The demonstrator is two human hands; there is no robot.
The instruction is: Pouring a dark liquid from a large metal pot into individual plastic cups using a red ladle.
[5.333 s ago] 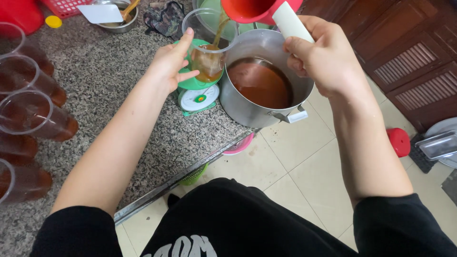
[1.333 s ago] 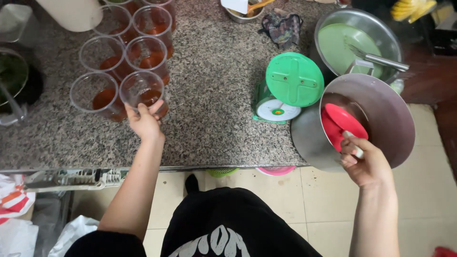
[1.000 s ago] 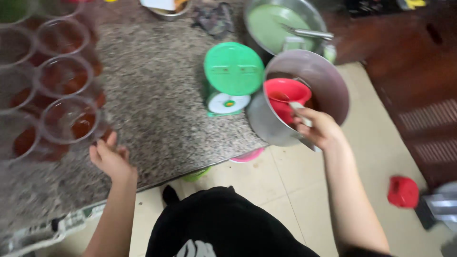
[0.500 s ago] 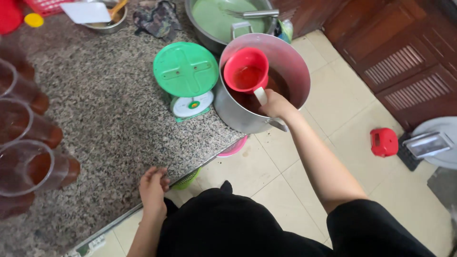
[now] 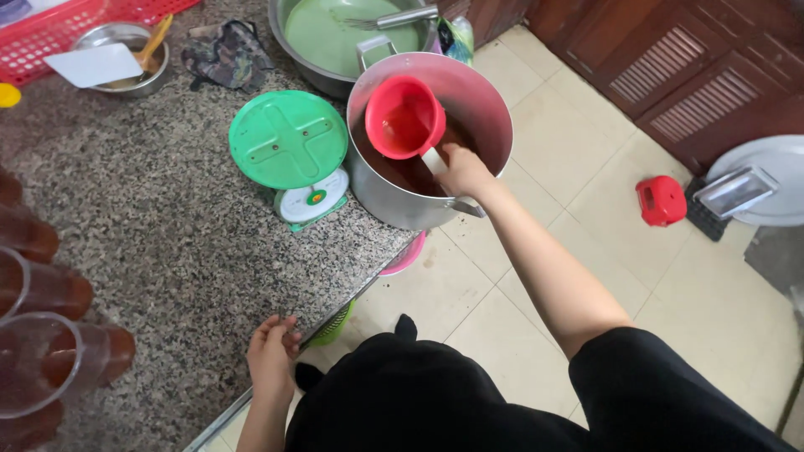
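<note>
A: Right hand (image 5: 462,170)?

B: I have it clamped on the white handle of the red ladle (image 5: 404,118). The ladle sits tilted inside the pot (image 5: 490,117), its cup above the brown liquid (image 5: 402,172).

A: Where's the pot?

B: At the counter (image 5: 167,243) edge, near the corner, partly over the floor (image 5: 536,100). Steel, one side handle visible just below my wrist.

A: Left hand (image 5: 272,358)?

B: Resting on the counter's near edge, fingers loosely curled over the rim, holding nothing. Well apart from the pot.

A: What's beside the pot?

B: Green scale (image 5: 291,151) just to its left, touching or nearly so, I can't tell which. Behind the pot is a steel bowl (image 5: 293,63) of pale green liquid with a whisk (image 5: 394,18) lying in it.

A: Rest of the counter?

B: Clear cups (image 5: 42,335) with brown liquid at the left edge. Far back there's a small steel dish (image 5: 117,38) with a white card, a dark cloth (image 5: 226,54) and a red basket (image 5: 92,17).

A: Floor?

B: Tile. A red stool (image 5: 662,199) to the right, and a pink basin (image 5: 404,255) peeking out under the counter.
</note>
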